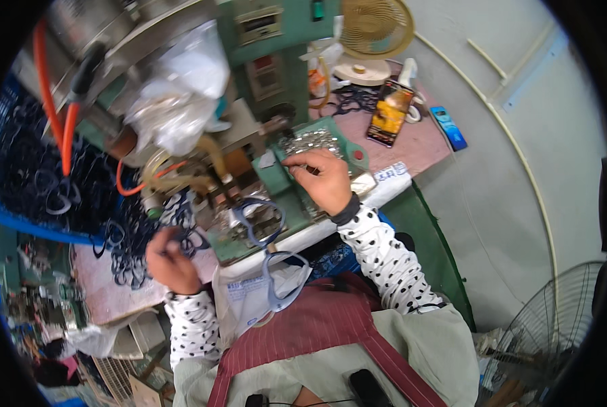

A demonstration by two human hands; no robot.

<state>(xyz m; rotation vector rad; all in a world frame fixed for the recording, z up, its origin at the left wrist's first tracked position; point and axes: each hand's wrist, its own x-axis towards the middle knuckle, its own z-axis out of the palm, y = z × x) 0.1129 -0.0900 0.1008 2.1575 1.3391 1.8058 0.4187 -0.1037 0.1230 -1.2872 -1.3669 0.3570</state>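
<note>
My left hand [173, 263] is raised at the left, beside a heap of dark spectacle frames [130, 254]; its fingers are smeared by motion. Over a tray of small shiny metal parts [311, 141], my right hand [322, 180] has thumb and forefinger drawn together. Whatever lies between those fingertips is too small to make out. A blue-grey spectacle front [271, 277] hangs at the front edge of the green machine [239, 252], its upper rim by the metal fixture. Neither hand touches it. A small whitish piece [267, 160] lies just left of my right fingertips.
A blue basket [52, 229] full of dark frames stands at the far left. Orange hoses [67, 146] and a plastic bag [181, 95] hang near the machine. On the pink table are two phone-like devices [390, 112] [448, 127]. A wire fan [554, 319] stands at the lower right.
</note>
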